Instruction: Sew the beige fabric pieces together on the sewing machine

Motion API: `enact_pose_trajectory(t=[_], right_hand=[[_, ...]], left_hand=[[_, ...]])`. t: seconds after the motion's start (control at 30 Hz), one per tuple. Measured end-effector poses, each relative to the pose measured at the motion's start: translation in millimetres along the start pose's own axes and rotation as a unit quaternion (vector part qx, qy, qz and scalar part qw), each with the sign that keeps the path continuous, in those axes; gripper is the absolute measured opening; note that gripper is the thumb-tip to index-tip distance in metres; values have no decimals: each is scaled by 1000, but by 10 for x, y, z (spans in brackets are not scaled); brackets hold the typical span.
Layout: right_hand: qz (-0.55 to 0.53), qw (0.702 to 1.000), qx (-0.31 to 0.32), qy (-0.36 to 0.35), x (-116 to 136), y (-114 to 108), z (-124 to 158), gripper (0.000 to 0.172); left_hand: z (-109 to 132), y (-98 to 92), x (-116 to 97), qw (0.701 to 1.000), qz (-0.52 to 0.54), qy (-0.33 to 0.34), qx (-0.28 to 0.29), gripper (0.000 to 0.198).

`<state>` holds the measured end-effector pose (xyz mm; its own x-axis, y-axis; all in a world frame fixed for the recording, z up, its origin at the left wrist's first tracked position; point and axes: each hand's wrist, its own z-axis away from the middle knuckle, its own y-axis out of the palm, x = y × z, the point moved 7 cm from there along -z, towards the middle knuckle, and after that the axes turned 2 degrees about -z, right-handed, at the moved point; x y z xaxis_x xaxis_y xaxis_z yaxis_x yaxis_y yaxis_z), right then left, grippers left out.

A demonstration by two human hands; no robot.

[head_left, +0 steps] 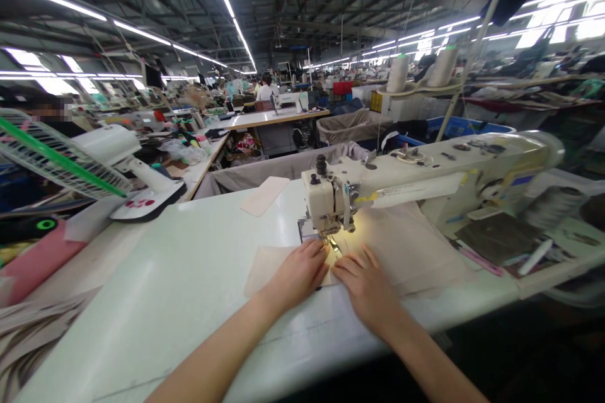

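Note:
A white industrial sewing machine [326, 195] stands on the pale table, its lamp lighting the presser foot [334, 245]. Just left of the foot, my left hand [302, 269] has its bent fingers closed at the edge of a beige fabric piece [265, 264]. To the right of the foot is my right hand [366, 289], thumb and forefinger drawn together at the cloth's edge. Beyond it a larger beige fabric panel [416, 252] spreads under the machine arm. My fingertips nearly meet in front of the foot; the cloth between them is mostly hidden.
Behind the foot lies a loose beige fabric piece [265, 195]. A white fan [137, 170] stands left. At right are thread cones [397, 73], pink-handled snips [479, 261] and a dark cloth [496, 238]. A cloth-lined bin [283, 167] borders the table's far edge. A person [267, 89] sits farther back.

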<state>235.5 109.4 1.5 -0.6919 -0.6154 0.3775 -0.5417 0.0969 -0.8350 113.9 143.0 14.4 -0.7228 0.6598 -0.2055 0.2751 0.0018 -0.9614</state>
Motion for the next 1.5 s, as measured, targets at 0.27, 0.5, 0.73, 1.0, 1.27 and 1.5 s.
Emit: enact_pose_trajectory(t=[0.27, 0.5, 0.73, 1.0, 1.27, 1.5], right_hand=[[-6, 1000, 10, 10, -5, -14, -28, 35], [-18, 1000, 9, 3, 27, -43, 148, 37], [-38, 999, 17, 7, 6, -51, 94, 41], [6, 999, 45, 17, -78, -5, -251, 32], [3, 999, 31, 16, -88, 12, -245, 34], [4, 1000, 16, 1, -11, 54, -1, 40]], left_hand=[[-38, -18, 47, 1000, 3, 3, -8, 14], [171, -7, -225, 998, -31, 55, -2, 18], [236, -15, -316, 996, -10, 83, -10, 24], [7, -67, -2, 998, -3, 68, -15, 25], [-109, -94, 188, 997, 6, 68, -20, 24], [-58, -120, 278, 1000, 3, 13, -25, 27]])
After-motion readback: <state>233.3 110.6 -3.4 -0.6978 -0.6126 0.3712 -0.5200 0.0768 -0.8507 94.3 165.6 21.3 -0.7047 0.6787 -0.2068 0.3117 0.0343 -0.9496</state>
